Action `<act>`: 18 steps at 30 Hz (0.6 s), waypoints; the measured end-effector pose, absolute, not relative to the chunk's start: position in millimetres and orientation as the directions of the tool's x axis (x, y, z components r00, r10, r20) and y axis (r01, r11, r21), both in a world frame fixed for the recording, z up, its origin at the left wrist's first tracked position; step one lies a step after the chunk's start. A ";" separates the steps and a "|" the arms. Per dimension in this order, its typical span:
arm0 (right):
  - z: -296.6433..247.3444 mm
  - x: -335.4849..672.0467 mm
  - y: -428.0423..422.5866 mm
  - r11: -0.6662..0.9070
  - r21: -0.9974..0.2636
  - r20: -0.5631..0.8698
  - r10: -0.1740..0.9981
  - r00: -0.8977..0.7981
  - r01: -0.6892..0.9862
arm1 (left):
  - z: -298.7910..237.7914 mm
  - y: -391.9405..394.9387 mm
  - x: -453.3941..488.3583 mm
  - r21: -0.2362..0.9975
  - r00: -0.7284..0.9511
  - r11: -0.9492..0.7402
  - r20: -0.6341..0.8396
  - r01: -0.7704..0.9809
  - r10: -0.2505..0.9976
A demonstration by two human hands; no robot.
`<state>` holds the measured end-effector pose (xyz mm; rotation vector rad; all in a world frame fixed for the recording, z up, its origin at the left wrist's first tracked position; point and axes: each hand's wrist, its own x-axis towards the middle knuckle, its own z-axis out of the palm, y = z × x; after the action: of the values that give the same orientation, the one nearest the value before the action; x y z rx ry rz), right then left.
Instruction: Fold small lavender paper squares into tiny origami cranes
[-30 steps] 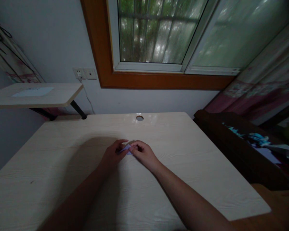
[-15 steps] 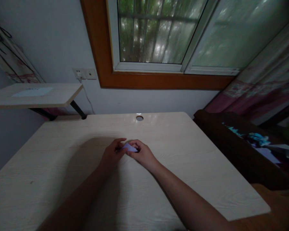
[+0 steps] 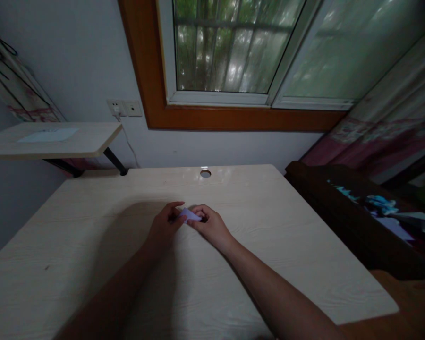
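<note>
A small folded piece of purple paper (image 3: 190, 215) is held between my two hands over the middle of the desk (image 3: 230, 198). My left hand (image 3: 166, 220) pinches its left side with the thumb, while the index finger reaches out above it. On the other side, my right hand (image 3: 208, 223) grips the right part between thumb and curled fingers. A pointed corner of the paper sticks up between the hands. My fingers hide its lower and side edges.
A raised shelf (image 3: 92, 141) with a pale sheet (image 3: 48, 135) stands at the back left. Behind the desk are wall sockets (image 3: 123, 108) and a window. A round cable hole (image 3: 205, 174) lies near the back edge. Dark furniture (image 3: 340, 212) bearing cloth and papers is at right.
The purple paper has shifted slightly, and more of its left side shows now. The fingers of my left hand have moved a little; my right hand stays nearly in place.
</note>
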<state>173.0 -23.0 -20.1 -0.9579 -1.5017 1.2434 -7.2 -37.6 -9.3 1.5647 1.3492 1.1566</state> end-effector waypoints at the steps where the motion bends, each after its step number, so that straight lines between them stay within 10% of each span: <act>1: -19.8 173.2 -22.4 0.174 -0.985 0.169 0.952 -0.254 -0.002 | -9.0 -37.0 -7.8 0.940 0.027 -0.151 0.150 0.306 0.988; 18: -15.5 177.8 -19.1 0.143 -0.981 0.169 0.962 -0.213 -0.132 | -5.4 -34.0 -10.0 0.961 -0.060 -0.124 0.143 0.249 0.988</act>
<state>177.8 -19.1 -15.5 -0.8919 -1.3535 1.3027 -10.0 -34.0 -5.4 1.4564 1.3839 1.2417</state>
